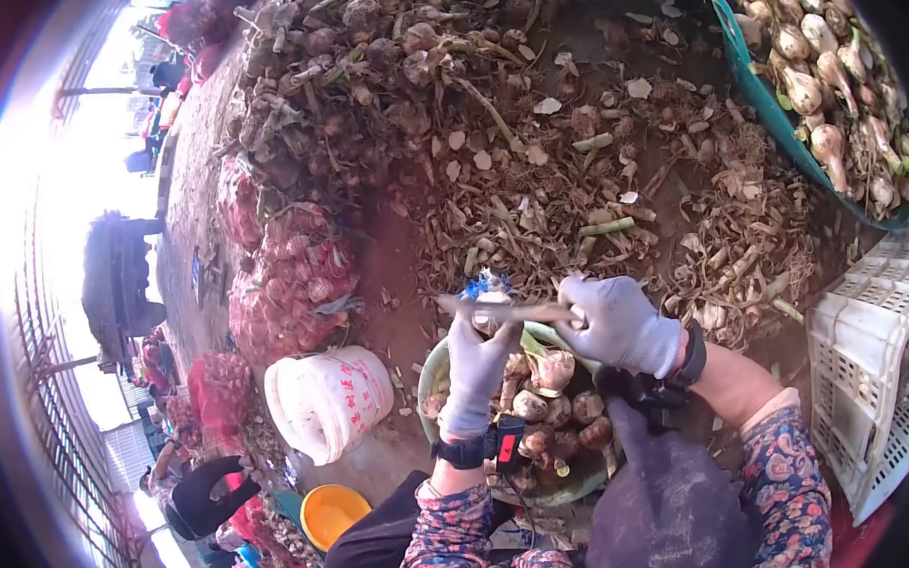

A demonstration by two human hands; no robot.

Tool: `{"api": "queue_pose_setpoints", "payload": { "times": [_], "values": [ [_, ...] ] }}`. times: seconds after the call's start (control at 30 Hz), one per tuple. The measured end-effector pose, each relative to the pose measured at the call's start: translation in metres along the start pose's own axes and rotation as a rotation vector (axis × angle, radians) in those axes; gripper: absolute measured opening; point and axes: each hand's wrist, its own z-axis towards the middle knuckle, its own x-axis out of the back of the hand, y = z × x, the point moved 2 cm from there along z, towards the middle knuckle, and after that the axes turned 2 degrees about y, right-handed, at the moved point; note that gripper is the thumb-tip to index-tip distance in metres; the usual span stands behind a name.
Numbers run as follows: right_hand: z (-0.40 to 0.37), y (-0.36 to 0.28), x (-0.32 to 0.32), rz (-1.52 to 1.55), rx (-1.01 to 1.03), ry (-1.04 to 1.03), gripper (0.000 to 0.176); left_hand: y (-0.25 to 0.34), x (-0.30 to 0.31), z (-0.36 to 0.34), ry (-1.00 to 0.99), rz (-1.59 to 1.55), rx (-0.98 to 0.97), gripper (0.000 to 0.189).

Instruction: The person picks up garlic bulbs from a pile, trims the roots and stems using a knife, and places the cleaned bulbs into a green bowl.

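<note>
Both hands wear pale gloves and are raised over a green-rimmed basin (429, 377) of garlic bulbs (556, 411). In my right hand (621, 323) is a narrow, flat knife (536, 310), which reaches across to the left hand. My left hand (477, 363) has its thumb and fingers closed around a pale garlic bulb (490, 305), partly hidden behind the blade. A green stem (531, 343) shows just below the knife, between the hands. A blue-and-white scrap (486, 282) appears just beyond the left fingertips.
A white bucket (329, 404) stands left of the basin, near a yellow bowl (332, 514). Uncut garlic (348, 87) is heaped beyond red net sacks (295, 290). Trimmings (592, 209) cover the ground ahead. To the right are a teal-edged container (743, 74) of garlic and a white crate (868, 370).
</note>
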Motion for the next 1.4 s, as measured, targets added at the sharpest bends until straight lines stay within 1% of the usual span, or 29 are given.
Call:
{"api": "queue_pose_setpoints", "payload": {
  "times": [0.1,0.13,0.23,0.33,0.37,0.4,0.43,0.47,0.5,0.53,0.57,0.63,0.67,0.7,0.77,0.83,0.9,0.97,1.0,1.1,1.13,1.2,1.27,1.3,1.33,1.37,1.4],
  "values": [
    [0.004,-0.012,0.002,-0.112,0.166,-0.048,0.025,0.007,0.002,0.001,-0.161,1.053,-0.909,0.027],
    [0.006,-0.015,0.002,-0.170,0.165,-0.115,0.024,-0.004,0.003,0.005,-0.247,0.769,-0.466,0.028],
    [0.006,-0.009,-0.007,-0.188,0.145,-0.077,0.020,-0.020,0.000,-0.002,-0.035,0.465,-0.428,0.030],
    [0.014,0.034,-0.027,-0.192,0.043,0.002,0.017,0.019,-0.007,-0.014,0.002,0.066,0.091,0.036],
    [0.024,0.070,-0.032,-0.349,-0.261,-0.001,0.016,0.043,-0.013,-0.022,-0.006,0.037,0.040,0.038],
    [0.019,0.104,-0.031,-0.363,-0.394,0.072,0.018,0.054,-0.011,-0.030,-0.042,0.073,0.011,0.037],
    [0.008,0.115,-0.024,-0.397,-0.281,0.301,0.018,0.062,-0.007,-0.035,-0.051,0.103,-0.031,0.037],
    [0.001,0.104,-0.006,-0.272,-0.308,0.384,0.020,0.067,0.004,-0.035,-0.134,0.250,0.035,0.037],
    [-0.006,0.111,-0.002,-0.236,-0.346,0.374,0.022,0.057,0.021,-0.032,-0.249,0.410,0.066,0.045],
    [-0.011,0.119,-0.006,-0.259,-0.416,0.337,0.023,0.059,0.035,-0.028,-0.546,0.543,0.037,0.052],
    [-0.012,0.126,-0.011,-0.287,-0.474,0.296,0.024,0.060,0.047,-0.019,-0.648,0.618,0.005,0.057],
    [-0.021,0.120,-0.019,-0.249,-0.492,0.236,0.025,0.063,0.071,0.000,-0.851,0.750,-0.082,0.067],
    [-0.023,0.115,-0.021,-0.101,-0.579,0.195,0.028,0.048,0.079,0.027,-0.615,0.668,-0.121,0.067],
    [-0.028,0.115,-0.026,-0.070,-0.593,0.168,0.029,0.035,0.084,0.060,-0.384,0.583,-0.162,0.068],
    [-0.031,0.115,-0.032,-0.079,-0.627,0.086,0.029,0.032,0.083,0.137,-0.015,0.560,-0.051,0.064],
    [-0.035,0.123,-0.041,-0.094,-0.622,0.074,0.029,0.004,0.083,0.231,0.240,0.643,-0.059,0.059],
    [-0.036,0.118,-0.036,-0.080,-0.640,0.040,0.030,-0.049,0.078,0.326,0.376,0.434,0.073,0.060],
    [-0.041,0.120,-0.029,-0.057,-0.632,0.048,0.030,-0.047,0.057,0.360,0.419,0.454,0.005,0.060],
    [-0.041,0.120,-0.024,-0.095,-0.638,0.040,0.030,-0.048,0.047,0.373,0.442,0.463,-0.025,0.060],
    [-0.040,0.124,-0.012,-0.150,-0.676,0.028,0.029,-0.062,0.034,0.383,0.527,0.514,-0.084,0.061],
    [-0.036,0.124,-0.006,-0.176,-0.706,-0.041,0.029,-0.068,0.035,0.378,0.428,0.516,0.002,0.062],
    [-0.025,0.126,-0.005,-0.154,-0.721,0.001,0.029,-0.074,0.049,0.361,0.242,0.524,0.157,0.062],
    [-0.010,0.120,-0.001,-0.123,-0.700,0.033,0.029,-0.070,0.058,0.315,0.014,0.300,0.144,0.060],
    [-0.002,0.116,-0.004,-0.083,-0.637,0.091,0.028,-0.062,0.057,0.274,-0.120,0.067,0.060,0.057],
    [0.009,0.105,-0.003,0.013,-0.571,0.120,0.026,-0.051,0.053,0.241,-0.213,-0.018,0.057,0.055],
    [0.021,0.089,0.001,-0.030,-0.509,0.103,0.023,-0.036,0.049,0.209,-0.304,-0.108,0.057,0.055],
    [0.029,0.081,-0.005,0.031,-0.373,0.172,0.020,-0.021,0.045,0.181,-0.414,-0.149,0.066,0.056]
  ]
}}
